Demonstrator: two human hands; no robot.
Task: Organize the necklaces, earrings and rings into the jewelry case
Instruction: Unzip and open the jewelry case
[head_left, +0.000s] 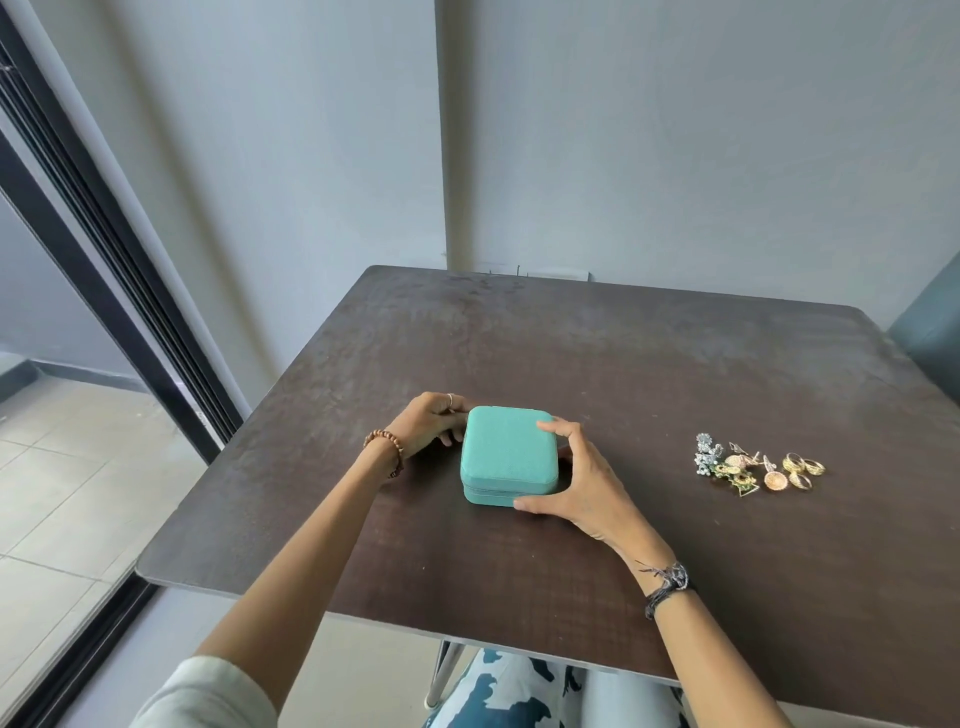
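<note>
Two hands on the closed jewelry case (508, 453), nothing packed yet. Teal, rounded-square case sits lid-down-shut near the table's (649, 374) near-left area, closer to the near edge than the far one, zipper seam visible along its front side. Left hand (428, 423) is against the case's left side, fingers curled in at the far-left corner; looks like it may be pinching at the zipper there, but the fingertips are hidden behind the case so cannot tell what exactly it has. Right hand (571, 478) spans the case's right side, thumb at the near-right corner by the seam, index finger laid on the lid's far-right part, other fingers curved round the right wall: a loose steadying grip on the case, not a tight clamp. Jewelry pile (756, 467) lies well apart toward the table's right edge: silver cluster pieces at its left, gold earrings in the middle, gold rings (802, 465) at its right, all bunched and touching. No necklace clearly made out in the pile. Step in hand, by my read: opening the case. Next move calls for running the zipper round the seam while the right hand keeps the case from sliding, then lifting the lid back before any piece is fetched from the right.
</note>
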